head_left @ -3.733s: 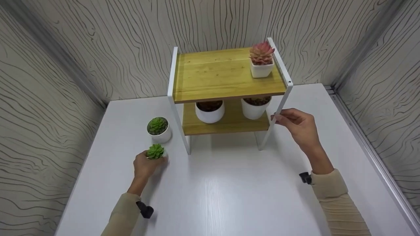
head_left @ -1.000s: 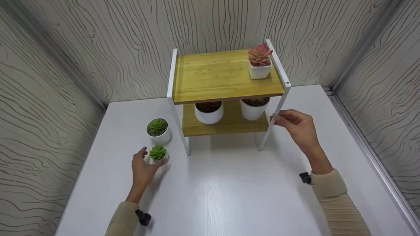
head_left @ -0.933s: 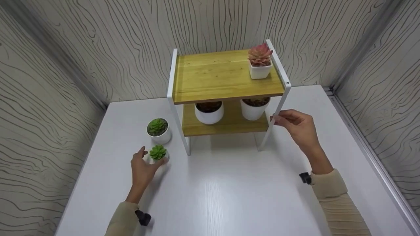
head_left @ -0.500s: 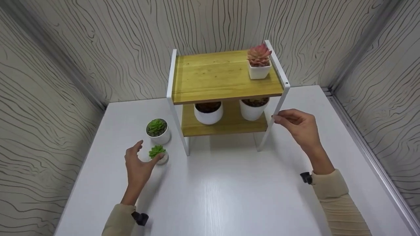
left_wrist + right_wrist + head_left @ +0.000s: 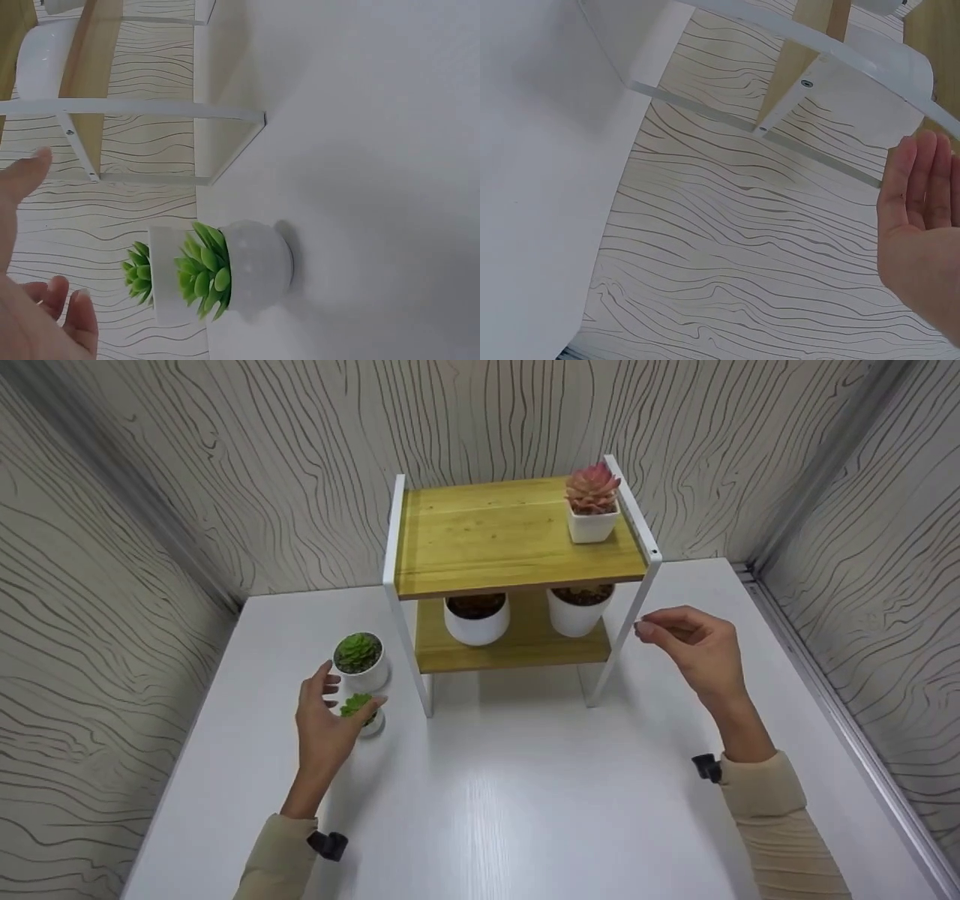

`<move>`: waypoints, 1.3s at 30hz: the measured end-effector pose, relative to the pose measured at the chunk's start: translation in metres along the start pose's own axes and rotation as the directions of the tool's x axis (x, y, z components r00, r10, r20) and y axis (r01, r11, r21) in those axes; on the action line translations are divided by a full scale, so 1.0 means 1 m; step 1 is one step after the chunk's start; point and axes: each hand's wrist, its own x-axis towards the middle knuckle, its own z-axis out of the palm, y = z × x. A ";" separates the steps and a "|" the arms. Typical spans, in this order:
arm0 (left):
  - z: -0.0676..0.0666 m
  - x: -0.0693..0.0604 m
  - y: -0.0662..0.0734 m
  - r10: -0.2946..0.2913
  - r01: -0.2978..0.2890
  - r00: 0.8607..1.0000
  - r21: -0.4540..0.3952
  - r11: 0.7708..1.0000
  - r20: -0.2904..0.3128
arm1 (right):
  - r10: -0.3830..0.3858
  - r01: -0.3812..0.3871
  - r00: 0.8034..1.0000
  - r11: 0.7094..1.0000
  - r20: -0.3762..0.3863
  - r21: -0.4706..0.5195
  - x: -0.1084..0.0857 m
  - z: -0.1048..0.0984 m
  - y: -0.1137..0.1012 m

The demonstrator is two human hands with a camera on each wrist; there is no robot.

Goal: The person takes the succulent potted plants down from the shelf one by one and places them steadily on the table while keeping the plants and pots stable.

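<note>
only left wrist: unobscured front pot [image 5: 259, 267]

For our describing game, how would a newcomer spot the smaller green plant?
Find the two-tier shelf on the white table. Left of it, by the left hand, is a small green plant. It is smaller and nearer the person than its green neighbour.

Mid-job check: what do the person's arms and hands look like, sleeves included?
The left hand and right hand wear no gloves. The left sleeve and right sleeve are beige; the right has a plain cuff with crosswise ridges behind it. A small black piece sticks out at each cuff.
</note>
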 end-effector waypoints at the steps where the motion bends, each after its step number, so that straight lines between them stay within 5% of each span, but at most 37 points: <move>1: 0.001 0.000 0.002 0.012 -0.012 1.000 -0.001 1.000 0.002 | -0.002 0.002 1.000 1.000 -0.002 0.002 0.000 -0.001 -0.001; 13: 0.005 0.002 0.018 0.126 -0.126 0.992 -0.003 0.992 0.007 | -0.014 0.014 1.000 0.998 -0.003 -0.067 -0.001 -0.001 -0.007; 29: 0.013 0.009 0.035 0.214 -0.203 0.974 -0.137 0.970 0.073 | -0.119 0.114 0.993 0.979 0.018 0.170 -0.004 -0.001 -0.025; 39: 0.016 0.019 0.050 0.274 -0.256 0.958 -0.187 0.948 0.079 | -0.126 0.128 0.992 0.981 -0.021 0.147 -0.009 0.005 -0.042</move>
